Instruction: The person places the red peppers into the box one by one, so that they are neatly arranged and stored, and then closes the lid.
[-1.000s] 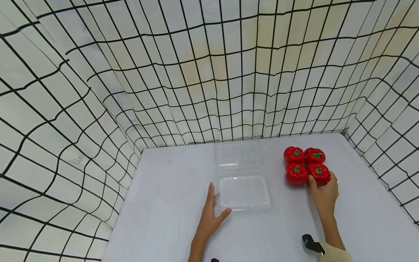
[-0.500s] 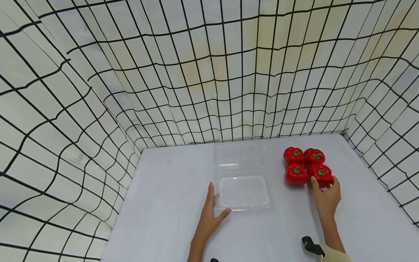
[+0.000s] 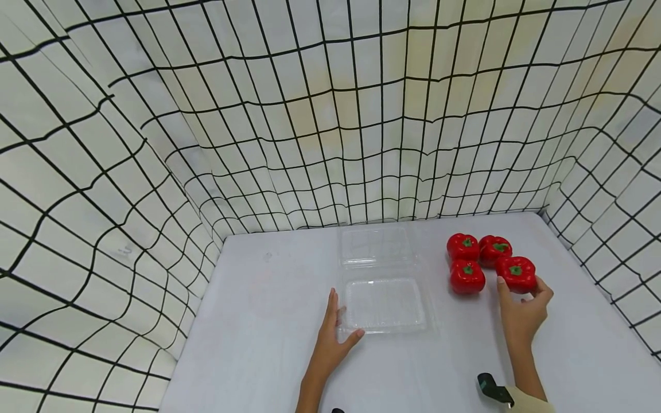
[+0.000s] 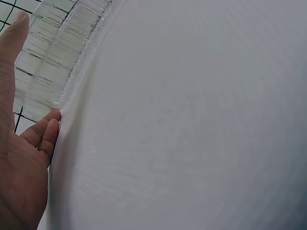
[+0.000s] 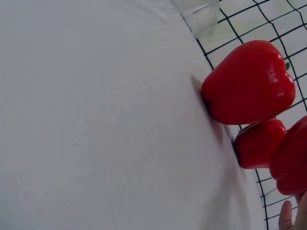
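In the head view my right hand (image 3: pixel 524 318) holds a red bell pepper (image 3: pixel 516 273) between thumb and fingers. Just left of it are three more red bell peppers: one nearest (image 3: pixel 467 277), one behind that (image 3: pixel 462 246) and one at the back right (image 3: pixel 495 250). The right wrist view has the held pepper (image 5: pixel 291 160) at its right edge, seemingly off the table. My left hand (image 3: pixel 329 343) lies with fingers extended along the left side of a clear plastic clamshell container (image 3: pixel 384 304), thumb at its front edge. The container's lid (image 3: pixel 375 244) is folded back.
A white-covered table (image 3: pixel 258 332) carries everything. Black netting (image 3: pixel 341 123) over white sheeting stands along its back and both sides. A dark wrist device (image 3: pixel 493 389) sits at the right sleeve (image 3: pixel 527 400).
My right hand has pulled the front right pepper rightward, apart from the other three. The left hand and the container have stayed in place.
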A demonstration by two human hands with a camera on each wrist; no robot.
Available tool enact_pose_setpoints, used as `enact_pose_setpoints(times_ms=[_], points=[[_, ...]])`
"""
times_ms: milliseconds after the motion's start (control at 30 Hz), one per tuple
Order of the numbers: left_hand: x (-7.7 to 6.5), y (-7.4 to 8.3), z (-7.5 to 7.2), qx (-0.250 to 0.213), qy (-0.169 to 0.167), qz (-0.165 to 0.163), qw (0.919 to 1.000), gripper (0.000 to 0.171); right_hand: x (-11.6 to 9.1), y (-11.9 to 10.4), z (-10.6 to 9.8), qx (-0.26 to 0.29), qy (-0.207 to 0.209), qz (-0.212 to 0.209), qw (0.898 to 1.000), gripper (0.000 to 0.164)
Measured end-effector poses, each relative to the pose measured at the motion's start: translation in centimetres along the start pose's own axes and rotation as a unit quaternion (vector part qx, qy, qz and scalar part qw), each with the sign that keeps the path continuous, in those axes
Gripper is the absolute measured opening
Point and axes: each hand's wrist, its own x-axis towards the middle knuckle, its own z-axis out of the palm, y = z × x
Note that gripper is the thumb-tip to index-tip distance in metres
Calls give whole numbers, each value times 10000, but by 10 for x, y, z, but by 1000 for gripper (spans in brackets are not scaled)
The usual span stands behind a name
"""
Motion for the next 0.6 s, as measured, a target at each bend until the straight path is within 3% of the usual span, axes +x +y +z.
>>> enact_pose_setpoints(times_ms=[267, 433, 600], points=[[0, 0, -1, 3, -19, -20, 10000, 104, 1, -13, 1, 490, 178, -534, 9972, 70], [-1, 1, -2, -8, -13, -23, 10000, 104, -4, -23, 4, 869, -23, -952, 9917, 71], [-1, 1, -1, -22, 1, 2, 10000, 104, -9, -32, 9, 1482, -466, -1281, 9795, 71]])
